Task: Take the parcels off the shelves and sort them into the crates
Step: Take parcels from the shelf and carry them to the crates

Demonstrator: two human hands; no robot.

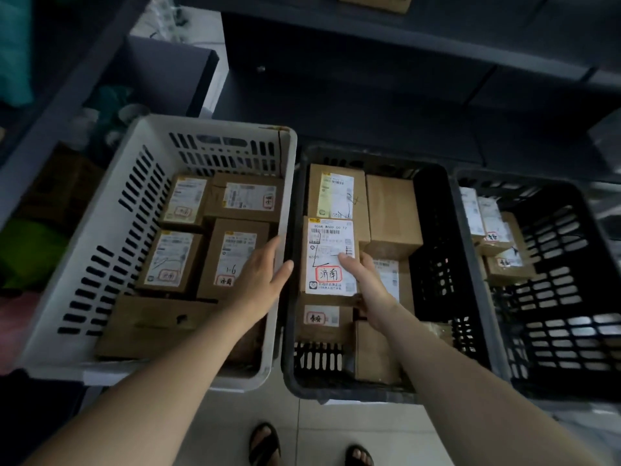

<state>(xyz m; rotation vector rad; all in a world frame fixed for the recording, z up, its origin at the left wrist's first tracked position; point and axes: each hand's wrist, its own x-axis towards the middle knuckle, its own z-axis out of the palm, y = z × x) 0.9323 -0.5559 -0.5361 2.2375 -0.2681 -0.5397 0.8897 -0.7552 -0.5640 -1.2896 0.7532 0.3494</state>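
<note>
Pale tiled floor (336,428) runs nearer the body than both hands. Two sandalled feet (265,443) stand on it, between the forearms.

Three crates stand side by side at the floor's far edge:
- white crate (97,230) under the left hand (265,274)
- black crate (437,280) under the right hand (366,280), touching the white one
- second black crate (554,297) just right of the right hand

Can't tell whether they sit on the tile or on a low ledge.

Dark shelving (369,48) is beyond both hands, with one cardboard box (376,0) on the top shelf, cut off by the frame. The shelves left of the left hand hold a brown carton (60,186) and a green bundle (27,250), both dim.
</note>
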